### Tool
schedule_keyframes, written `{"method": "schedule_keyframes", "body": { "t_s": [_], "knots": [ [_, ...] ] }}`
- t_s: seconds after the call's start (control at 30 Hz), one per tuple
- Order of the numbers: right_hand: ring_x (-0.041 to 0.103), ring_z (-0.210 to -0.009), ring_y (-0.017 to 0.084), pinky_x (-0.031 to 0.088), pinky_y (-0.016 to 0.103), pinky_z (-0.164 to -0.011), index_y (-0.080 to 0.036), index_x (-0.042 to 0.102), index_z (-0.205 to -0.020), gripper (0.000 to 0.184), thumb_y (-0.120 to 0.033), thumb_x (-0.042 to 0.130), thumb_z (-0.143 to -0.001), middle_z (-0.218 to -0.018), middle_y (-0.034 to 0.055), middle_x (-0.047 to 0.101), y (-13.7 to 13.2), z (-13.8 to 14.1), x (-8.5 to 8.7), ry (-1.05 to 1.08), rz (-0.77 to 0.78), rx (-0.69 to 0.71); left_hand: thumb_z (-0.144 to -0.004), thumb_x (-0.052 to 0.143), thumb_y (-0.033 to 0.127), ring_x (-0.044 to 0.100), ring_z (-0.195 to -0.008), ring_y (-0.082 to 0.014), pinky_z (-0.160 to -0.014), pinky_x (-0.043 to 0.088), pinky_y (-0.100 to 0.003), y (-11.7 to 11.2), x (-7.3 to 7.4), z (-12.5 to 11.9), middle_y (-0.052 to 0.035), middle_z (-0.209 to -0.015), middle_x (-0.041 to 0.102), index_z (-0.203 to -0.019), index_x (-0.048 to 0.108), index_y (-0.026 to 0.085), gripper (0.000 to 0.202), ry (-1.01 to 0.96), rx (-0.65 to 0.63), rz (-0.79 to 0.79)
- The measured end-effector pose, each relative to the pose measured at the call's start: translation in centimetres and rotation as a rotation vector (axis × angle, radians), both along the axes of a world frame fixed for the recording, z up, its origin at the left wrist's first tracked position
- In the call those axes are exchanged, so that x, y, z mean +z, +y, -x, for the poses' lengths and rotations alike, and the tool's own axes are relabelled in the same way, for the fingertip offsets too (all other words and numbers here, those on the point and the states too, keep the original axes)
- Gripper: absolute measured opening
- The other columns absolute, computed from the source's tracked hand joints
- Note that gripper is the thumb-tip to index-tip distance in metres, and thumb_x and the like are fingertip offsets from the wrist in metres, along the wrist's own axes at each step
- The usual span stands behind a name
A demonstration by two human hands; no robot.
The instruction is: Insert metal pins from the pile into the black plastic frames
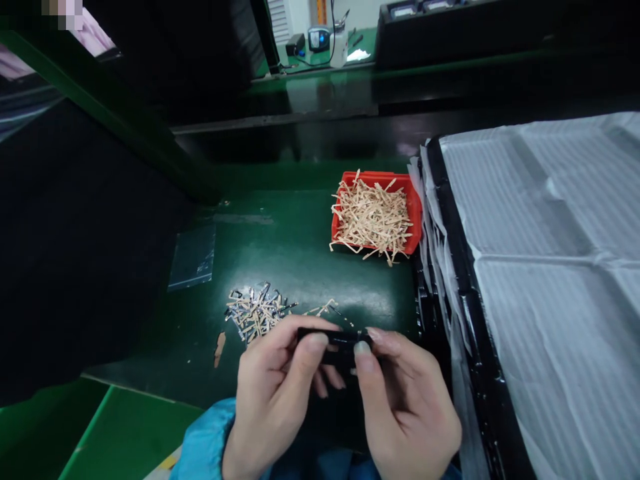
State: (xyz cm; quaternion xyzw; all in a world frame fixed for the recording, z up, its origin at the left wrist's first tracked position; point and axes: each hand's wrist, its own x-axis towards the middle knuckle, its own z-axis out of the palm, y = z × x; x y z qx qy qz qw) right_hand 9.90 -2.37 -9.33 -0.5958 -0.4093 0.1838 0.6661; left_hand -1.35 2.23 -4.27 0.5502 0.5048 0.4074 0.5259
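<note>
Pinching a slim black strip (335,341) at both ends, the person's left hand (274,400) and right hand (406,410) hold it over a green workbench (300,267), thumbs on top and fingers curled beneath. The strip looks flat, narrow and dark, too shadowed to show fine detail. A blue sleeve (205,440) shows at the left wrist. Just beyond the hands lies a loose heap of small black pieces and tan strips (256,313). Farther on, a clear plastic bag (193,259) lies to the left, while a red bin (417,213) overflows with tan strips (370,217) beside a black-rimmed tray (453,200) under white sheeting (550,267).
</note>
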Motion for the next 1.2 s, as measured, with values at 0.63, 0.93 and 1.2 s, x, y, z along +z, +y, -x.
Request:
{"method": "schedule_keyframes", "body": {
  "t_s": [0.63, 0.93, 1.2],
  "knots": [
    [0.072, -0.072, 0.012, 0.06, 0.022, -0.065, -0.014, 0.069, -0.122, 0.035, 0.005, 0.059, -0.093, -0.087, 0.0023, 0.076, 0.8, -0.5, -0.4, -0.377, -0.169, 0.199, -0.105, 0.056, 0.017, 0.058, -0.037, -0.0059, -0.04, 0.046, -0.013, 0.2, -0.2, 1.3, 0.0093, -0.057, 0.059, -0.092, 0.063, 0.023, 0.017, 0.35, -0.078, -0.308],
    [0.068, -0.075, 0.013, 0.058, 0.024, -0.062, -0.02, 0.062, -0.08, 0.023, -0.007, 0.056, -0.098, -0.083, 0.0014, 0.065, 0.5, -1.2, 0.2, -0.173, -0.147, 0.103, -0.105, 0.062, 0.016, 0.073, -0.061, -0.0122, -0.058, 0.058, -0.02, 0.5, 0.2, 1.0, -0.0048, -0.079, 0.076, -0.097, 0.071, 0.016, 0.012, 0.244, -0.27, -0.769],
    [0.07, -0.083, 0.017, 0.062, 0.032, -0.063, -0.016, 0.068, -0.104, 0.007, -0.014, 0.061, -0.103, -0.094, 0.0047, 0.068, 0.7, -1.0, 0.1, -0.234, -0.375, 0.052, -0.095, 0.078, 0.016, 0.082, -0.081, -0.0183, -0.071, 0.066, -0.024, -0.2, 1.4, 1.6, -0.0032, -0.086, 0.085, -0.103, 0.074, 0.022, 0.011, 0.212, -0.202, -0.735]
  ]
}}
